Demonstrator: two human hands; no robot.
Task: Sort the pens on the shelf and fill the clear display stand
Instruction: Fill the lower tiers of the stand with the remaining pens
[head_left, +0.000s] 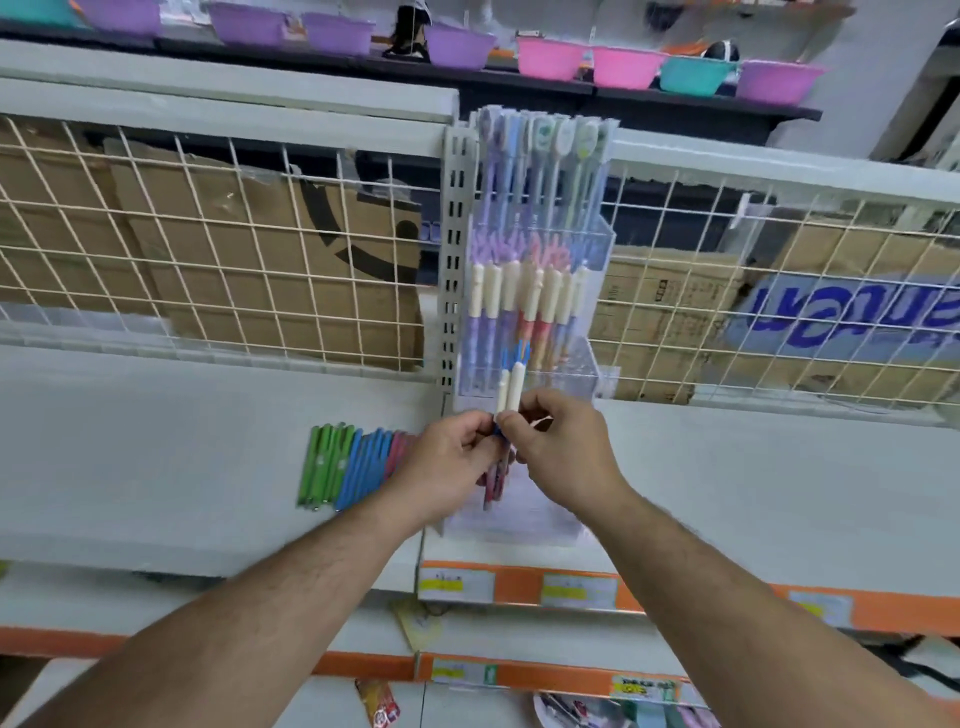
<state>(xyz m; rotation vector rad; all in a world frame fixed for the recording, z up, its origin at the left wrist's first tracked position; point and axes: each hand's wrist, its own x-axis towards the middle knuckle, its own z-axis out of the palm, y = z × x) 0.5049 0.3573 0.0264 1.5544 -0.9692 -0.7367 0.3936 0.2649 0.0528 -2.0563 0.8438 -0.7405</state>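
A clear display stand (592, 364) stands on the white shelf (208, 467), its tiers holding several pastel pens with cream caps. My left hand (441, 467) and my right hand (561, 447) meet in front of its lowest tier. Together they pinch a small bunch of pens (511, 387), cream caps and blue tips pointing up, barrels hanging down between my palms. A row of green, blue and pink pens (348, 465) lies flat on the shelf just left of my left hand.
A white wire grid (208, 249) backs the shelf, with cardboard boxes (260, 249) behind it. Coloured plastic basins (550, 57) line the top shelf. Orange price strips (571, 590) edge the shelf fronts below.
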